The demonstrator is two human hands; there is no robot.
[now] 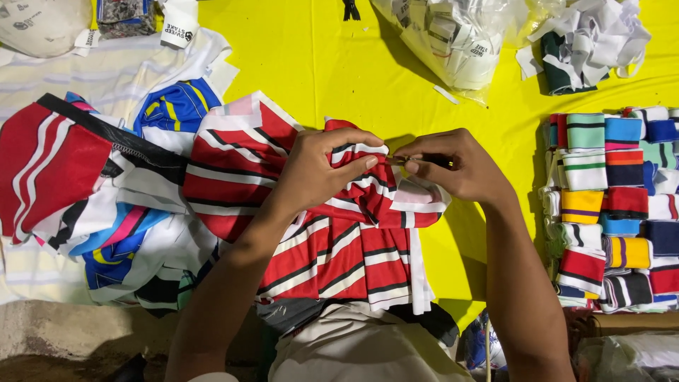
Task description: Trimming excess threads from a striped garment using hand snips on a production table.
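- My left hand presses its fingers together on a fold of the red striped garment, which lies bunched at the near middle of the yellow table.
- My right hand pinches a small dark tool against that same fold; what kind of tool, I cannot tell.
- Beyond the garment, a clear plastic bag holds white labels.
- Right of the garment, folded striped collar bands stand in rows to the table's right edge.
- Left of the garment, a pile of mixed striped garments touches it.
- Bare yellow surface lies open between the garment and the bag.
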